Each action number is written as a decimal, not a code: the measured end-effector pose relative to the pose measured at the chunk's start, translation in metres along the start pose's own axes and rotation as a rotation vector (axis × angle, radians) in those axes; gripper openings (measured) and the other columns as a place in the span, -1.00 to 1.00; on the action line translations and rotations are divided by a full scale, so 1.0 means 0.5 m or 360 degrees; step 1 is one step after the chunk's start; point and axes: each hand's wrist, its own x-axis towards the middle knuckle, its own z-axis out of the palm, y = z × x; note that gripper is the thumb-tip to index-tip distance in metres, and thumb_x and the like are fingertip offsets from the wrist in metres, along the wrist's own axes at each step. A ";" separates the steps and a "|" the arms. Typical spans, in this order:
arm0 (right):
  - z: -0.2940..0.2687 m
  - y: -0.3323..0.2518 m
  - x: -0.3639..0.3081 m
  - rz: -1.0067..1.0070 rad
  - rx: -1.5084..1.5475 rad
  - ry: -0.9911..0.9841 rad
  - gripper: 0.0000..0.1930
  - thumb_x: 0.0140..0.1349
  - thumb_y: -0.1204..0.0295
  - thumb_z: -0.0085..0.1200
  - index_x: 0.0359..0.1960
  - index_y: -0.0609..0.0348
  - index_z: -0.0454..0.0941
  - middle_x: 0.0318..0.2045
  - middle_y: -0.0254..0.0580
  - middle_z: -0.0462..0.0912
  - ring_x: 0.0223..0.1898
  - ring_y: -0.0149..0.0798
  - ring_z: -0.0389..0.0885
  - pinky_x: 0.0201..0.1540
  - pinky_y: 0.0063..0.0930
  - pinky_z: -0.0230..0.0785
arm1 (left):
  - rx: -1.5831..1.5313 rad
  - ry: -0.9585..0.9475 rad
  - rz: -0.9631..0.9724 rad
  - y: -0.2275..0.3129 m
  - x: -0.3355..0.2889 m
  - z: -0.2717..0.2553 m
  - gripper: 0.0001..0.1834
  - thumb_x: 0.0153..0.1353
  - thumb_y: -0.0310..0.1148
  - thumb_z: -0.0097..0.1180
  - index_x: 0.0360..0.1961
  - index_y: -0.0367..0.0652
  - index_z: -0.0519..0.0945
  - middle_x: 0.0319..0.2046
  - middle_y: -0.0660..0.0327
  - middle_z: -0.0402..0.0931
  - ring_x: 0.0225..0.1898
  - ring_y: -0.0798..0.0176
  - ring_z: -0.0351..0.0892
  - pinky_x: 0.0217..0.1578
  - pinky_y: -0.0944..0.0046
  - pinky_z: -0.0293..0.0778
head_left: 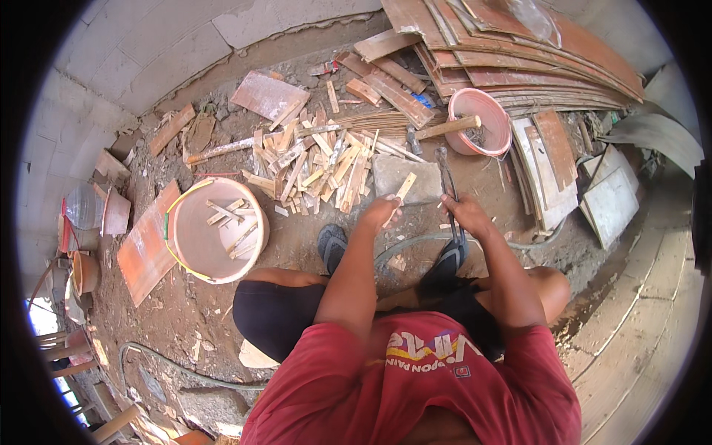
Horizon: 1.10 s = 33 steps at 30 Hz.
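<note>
My left hand [384, 211] is closed around a short strip of wood [405, 187], whose upper end overlaps the edge of a flat stone block [389, 172]. In my right hand [467, 215] are dark long-handled pincers [448, 174], their head pointing away from me beside the stone. Just beyond the stone lies a hammer [443, 129], its wooden handle resting across the rim of a pink bucket [498, 141]. A heap of wood strips [315, 159] spreads left of the stone. Nearer on the left, a large pale bucket [215, 256] with a yellow handle contains several strips.
Stacked boards [519, 59] fill the far right, with more panels [545, 170] leaning below them. A hose [408, 241] runs across the dirt near my sandals [334, 243]. An orange board [150, 241] lies left of the pale bucket. Block walls [170, 48] enclose the area.
</note>
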 end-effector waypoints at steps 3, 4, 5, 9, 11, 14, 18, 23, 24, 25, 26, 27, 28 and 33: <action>-0.070 -0.053 -0.075 0.0063 -0.0056 -0.0111 -0.61 0.33 0.20 0.03 -0.21 0.41 0.52 -0.44 -0.13 0.62 -0.49 -0.29 0.60 -0.43 -0.40 0.44 | -0.0182 0.0010 0.0175 0.046 -0.030 0.008 -0.62 0.39 0.00 -0.10 -0.28 -0.12 0.48 -0.61 0.31 0.37 -0.65 0.36 0.27 -0.46 0.28 0.36; -0.087 -0.053 -0.080 0.0114 -0.0013 -0.0232 -0.62 0.34 0.23 0.02 -0.03 0.36 0.43 -0.34 -0.11 0.62 -0.43 -0.29 0.61 -0.44 -0.42 0.48 | -0.0232 -0.0025 0.0217 0.062 -0.039 0.010 -0.59 0.39 0.03 -0.11 -0.32 -0.13 0.47 -0.65 0.33 0.34 -0.66 0.38 0.24 -0.47 0.29 0.34; -0.110 -0.048 -0.091 0.0171 0.0033 -0.0349 -0.55 0.35 0.26 0.01 0.15 0.30 0.33 -0.23 -0.08 0.62 -0.37 -0.28 0.62 -0.45 -0.44 0.52 | -0.0224 -0.0061 0.0321 0.083 -0.054 0.021 -0.51 0.40 0.12 -0.18 -0.41 -0.09 0.44 -0.75 0.39 0.19 -0.70 0.41 0.14 -0.50 0.30 0.32; -0.165 -0.086 -0.155 0.0107 0.0331 -0.0658 -0.32 0.34 0.38 -0.03 0.45 0.15 -0.04 0.00 0.05 0.56 -0.24 -0.23 0.66 -0.47 -0.47 0.62 | -0.0583 -0.0443 0.0396 0.117 -0.070 0.035 -0.47 0.42 0.17 -0.25 -0.50 -0.03 0.37 -0.76 0.42 0.15 -0.72 0.44 0.11 -0.50 0.29 0.33; -0.181 -0.106 -0.172 0.0102 0.0380 -0.0783 -0.33 0.35 0.38 -0.06 0.45 0.11 -0.04 0.06 0.05 0.53 -0.22 -0.22 0.67 -0.43 -0.46 0.63 | -0.0687 -0.0680 0.0487 0.126 -0.082 0.039 -0.45 0.42 0.19 -0.27 -0.52 -0.01 0.36 -0.77 0.43 0.14 -0.73 0.45 0.11 -0.49 0.28 0.34; -0.200 -0.127 -0.189 0.0051 0.0307 -0.0834 -0.35 0.37 0.37 -0.07 0.45 0.06 -0.02 0.05 0.02 0.54 -0.20 -0.21 0.67 -0.40 -0.47 0.64 | -0.0694 -0.0902 0.0446 0.137 -0.101 0.052 -0.44 0.40 0.20 -0.26 -0.53 -0.02 0.36 -0.78 0.44 0.14 -0.75 0.46 0.11 -0.46 0.30 0.34; -0.211 -0.171 -0.213 0.0053 0.0113 -0.0791 -0.36 0.37 0.40 -0.04 0.44 0.07 0.02 0.01 -0.05 0.57 -0.21 -0.27 0.65 -0.38 -0.51 0.62 | -0.0787 -0.1055 0.0423 0.143 -0.112 0.059 -0.44 0.40 0.20 -0.24 -0.54 -0.01 0.36 -0.79 0.45 0.13 -0.76 0.46 0.10 -0.44 0.31 0.34; -0.216 -0.191 -0.229 0.0050 -0.0346 -0.0605 -0.47 0.38 0.36 -0.04 0.37 0.10 0.22 -0.15 -0.06 0.63 -0.27 -0.32 0.63 -0.39 -0.50 0.56 | -0.0737 -0.1105 0.0367 0.152 -0.122 0.061 -0.45 0.39 0.20 -0.21 -0.54 -0.01 0.36 -0.79 0.45 0.12 -0.75 0.47 0.08 -0.45 0.31 0.33; -0.215 -0.191 -0.231 0.0013 -0.0520 -0.0548 -0.52 0.39 0.34 -0.04 0.32 0.12 0.29 -0.22 -0.05 0.63 -0.29 -0.33 0.63 -0.38 -0.45 0.54 | -0.0656 -0.1020 0.0355 0.155 -0.125 0.061 -0.45 0.39 0.20 -0.21 -0.54 -0.02 0.36 -0.79 0.45 0.12 -0.76 0.47 0.07 -0.45 0.31 0.33; -0.214 -0.190 -0.233 -0.0025 -0.0694 -0.0489 -0.56 0.39 0.32 -0.04 0.26 0.14 0.35 -0.28 -0.04 0.64 -0.30 -0.33 0.63 -0.37 -0.40 0.52 | -0.0575 -0.0936 0.0344 0.158 -0.128 0.062 -0.45 0.40 0.19 -0.22 -0.54 -0.02 0.36 -0.78 0.45 0.12 -0.76 0.47 0.07 -0.45 0.31 0.33; -0.212 -0.191 -0.234 -0.0067 -0.0869 -0.0431 -0.60 0.39 0.30 -0.04 0.21 0.16 0.42 -0.35 -0.03 0.64 -0.32 -0.34 0.62 -0.36 -0.35 0.49 | -0.0495 -0.0846 0.0335 0.160 -0.131 0.061 -0.45 0.40 0.19 -0.22 -0.54 -0.02 0.36 -0.78 0.44 0.13 -0.76 0.47 0.06 -0.45 0.30 0.33; -0.208 -0.197 -0.238 -0.0058 -0.0871 -0.0388 -0.63 0.39 0.29 -0.03 0.16 0.19 0.45 -0.40 -0.01 0.62 -0.35 -0.29 0.62 -0.35 -0.31 0.47 | -0.0436 -0.0820 0.0362 0.159 -0.130 0.060 -0.45 0.39 0.20 -0.22 -0.52 -0.03 0.38 -0.77 0.43 0.14 -0.74 0.47 0.07 -0.45 0.31 0.34; -0.205 -0.205 -0.244 -0.0050 -0.0874 -0.0345 -0.65 0.39 0.28 -0.03 0.10 0.21 0.48 -0.46 0.02 0.61 -0.37 -0.23 0.62 -0.33 -0.26 0.44 | -0.0377 -0.0793 0.0388 0.157 -0.128 0.059 -0.44 0.39 0.21 -0.22 -0.50 -0.04 0.39 -0.76 0.42 0.15 -0.73 0.46 0.09 -0.46 0.31 0.34; -0.193 -0.148 -0.250 -0.0582 -0.0952 -0.0010 -0.58 0.38 0.29 -0.05 0.24 0.08 0.36 -0.46 0.16 0.58 -0.39 0.13 0.55 -0.22 -0.11 0.37 | 0.0303 -0.0359 0.0661 0.184 -0.141 0.067 -0.37 0.32 0.23 -0.11 -0.31 -0.22 0.55 -0.61 0.22 0.42 -0.52 0.28 0.38 -0.31 0.20 0.42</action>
